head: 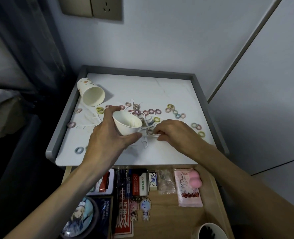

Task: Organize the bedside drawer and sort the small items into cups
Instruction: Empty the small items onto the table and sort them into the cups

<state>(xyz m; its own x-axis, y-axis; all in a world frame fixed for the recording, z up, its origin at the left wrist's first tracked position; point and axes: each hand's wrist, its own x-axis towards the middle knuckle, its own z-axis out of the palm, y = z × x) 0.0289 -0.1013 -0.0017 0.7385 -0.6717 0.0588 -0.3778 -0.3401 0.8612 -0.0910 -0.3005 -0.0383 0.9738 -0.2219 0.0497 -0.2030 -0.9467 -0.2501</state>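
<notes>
My left hand (106, 133) grips a white paper cup (127, 124), tilted with its mouth toward the right, just above the bedside table top (168, 90). My right hand (173, 133) pinches a white floss pick (152, 135) right beside the cup's lower rim. More white floss picks (143, 144) lie in a heap under and between both hands. Several small pastel hair rings (154, 111) are scattered across the top. A second, patterned paper cup (91, 94) lies on its side at the back left, its mouth facing me.
The table top has a raised grey rim (198, 87) at the back and sides. Below it the wooden drawer (173, 219) stands open with boxes, an eraser (152, 181), keychains (140, 208), a pink packet (189, 190) and a round badge (79, 218). A dark-filled cup (211, 231) sits at the lower right.
</notes>
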